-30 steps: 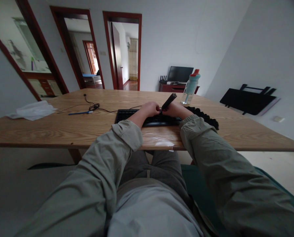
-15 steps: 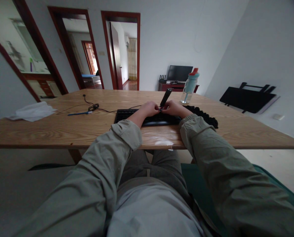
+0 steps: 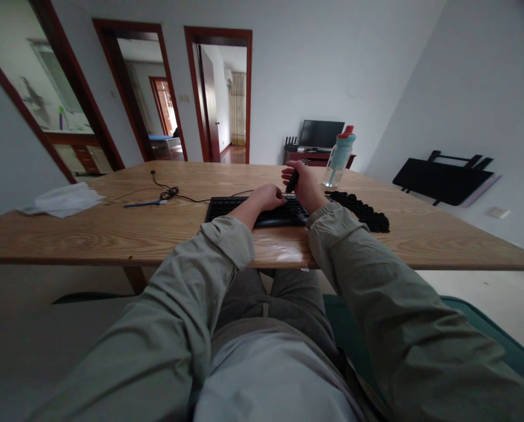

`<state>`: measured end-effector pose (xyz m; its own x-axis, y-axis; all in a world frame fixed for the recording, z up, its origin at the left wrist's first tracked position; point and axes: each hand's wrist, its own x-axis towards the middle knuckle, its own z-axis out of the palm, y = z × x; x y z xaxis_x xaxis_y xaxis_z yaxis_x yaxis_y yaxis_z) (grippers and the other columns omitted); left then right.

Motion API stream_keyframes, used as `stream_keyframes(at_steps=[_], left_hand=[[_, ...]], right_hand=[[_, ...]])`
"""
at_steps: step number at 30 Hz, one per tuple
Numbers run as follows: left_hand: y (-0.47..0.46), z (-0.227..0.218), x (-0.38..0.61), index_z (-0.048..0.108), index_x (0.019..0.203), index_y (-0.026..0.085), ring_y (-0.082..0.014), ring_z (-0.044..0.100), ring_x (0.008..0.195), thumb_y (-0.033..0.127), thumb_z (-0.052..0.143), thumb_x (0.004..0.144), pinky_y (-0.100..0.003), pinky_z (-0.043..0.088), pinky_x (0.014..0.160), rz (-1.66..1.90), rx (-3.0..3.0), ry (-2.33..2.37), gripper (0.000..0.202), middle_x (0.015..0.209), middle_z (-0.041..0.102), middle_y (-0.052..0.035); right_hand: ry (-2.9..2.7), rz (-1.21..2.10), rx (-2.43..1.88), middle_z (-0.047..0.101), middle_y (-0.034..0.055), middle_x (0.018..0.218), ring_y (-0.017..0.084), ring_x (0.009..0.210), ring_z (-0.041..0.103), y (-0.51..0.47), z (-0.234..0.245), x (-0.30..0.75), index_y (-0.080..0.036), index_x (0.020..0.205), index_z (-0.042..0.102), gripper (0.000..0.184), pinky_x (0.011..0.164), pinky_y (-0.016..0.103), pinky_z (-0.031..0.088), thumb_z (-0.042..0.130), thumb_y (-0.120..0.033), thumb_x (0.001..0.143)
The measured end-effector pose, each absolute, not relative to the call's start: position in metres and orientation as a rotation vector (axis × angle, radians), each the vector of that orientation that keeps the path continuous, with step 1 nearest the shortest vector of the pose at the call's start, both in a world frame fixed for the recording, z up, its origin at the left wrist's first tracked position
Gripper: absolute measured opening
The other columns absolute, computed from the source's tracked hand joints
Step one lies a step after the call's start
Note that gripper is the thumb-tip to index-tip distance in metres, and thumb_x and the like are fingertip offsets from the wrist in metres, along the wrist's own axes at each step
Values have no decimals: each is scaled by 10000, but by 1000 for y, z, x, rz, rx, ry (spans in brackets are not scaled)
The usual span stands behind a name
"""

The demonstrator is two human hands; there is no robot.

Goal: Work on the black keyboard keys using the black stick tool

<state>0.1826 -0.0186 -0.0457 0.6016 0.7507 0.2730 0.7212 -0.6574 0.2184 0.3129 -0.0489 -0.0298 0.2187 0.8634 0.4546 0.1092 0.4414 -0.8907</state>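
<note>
A black keyboard [image 3: 227, 205] lies near the table's front edge, partly covered by my hands. My left hand [image 3: 268, 197] rests over its middle, fingers curled and pressed together at the keys; what they pinch, if anything, is too small to make out. Just right of it, my right hand [image 3: 306, 184] is raised over the keyboard around a black-handled tool [image 3: 292, 180], some fingers stretching out to the left. The tool tilts, its thin lower end close to my left fingertips. Beside the keyboard on the right lies a bumpy heap of small black pieces [image 3: 363, 211], which look like keycaps.
On the wooden table [image 3: 156, 234], a water bottle [image 3: 339, 158] with a red cap stands behind the heap. To the left are a coiled black cable [image 3: 169, 192], a blue thin stick [image 3: 143, 204] like a brush, and crumpled white cloth or paper [image 3: 64, 200].
My right hand has risen from beside my left fingers and come round the tool's handle, which earlier stood uncovered above both hands. My left hand stays at the keys. The view has tilted slightly.
</note>
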Motion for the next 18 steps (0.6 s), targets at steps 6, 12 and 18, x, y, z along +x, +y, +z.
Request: stream_keyframes(at_steps=[6, 12, 18], left_hand=[[-19, -47, 182, 748, 1051, 159, -213, 681, 912, 370, 586, 885, -265, 481, 772, 561, 2715, 1232, 314, 1050, 751, -103], [-14, -50, 183, 751, 1069, 170, -236, 689, 932, 359, 580, 885, -289, 488, 794, 520, 2722, 1250, 314, 1080, 745, -121], [-12, -48, 178, 780, 1011, 162, -233, 694, 884, 361, 600, 863, -284, 490, 768, 522, 2728, 1262, 306, 1011, 758, -132]], right_hand=[[-1089, 597, -1167, 589, 20, 685, 122, 610, 560, -40, -44, 288, -179, 731, 551, 157, 560, 229, 465, 607, -321, 771], [-957, 520, -1276, 567, 33, 647, 159, 599, 536, -25, -56, 286, -188, 694, 562, 152, 504, 266, 417, 575, -316, 774], [-959, 341, -1415, 575, 65, 663, 194, 635, 545, -12, -61, 287, -163, 732, 631, 227, 529, 288, 395, 539, -355, 807]])
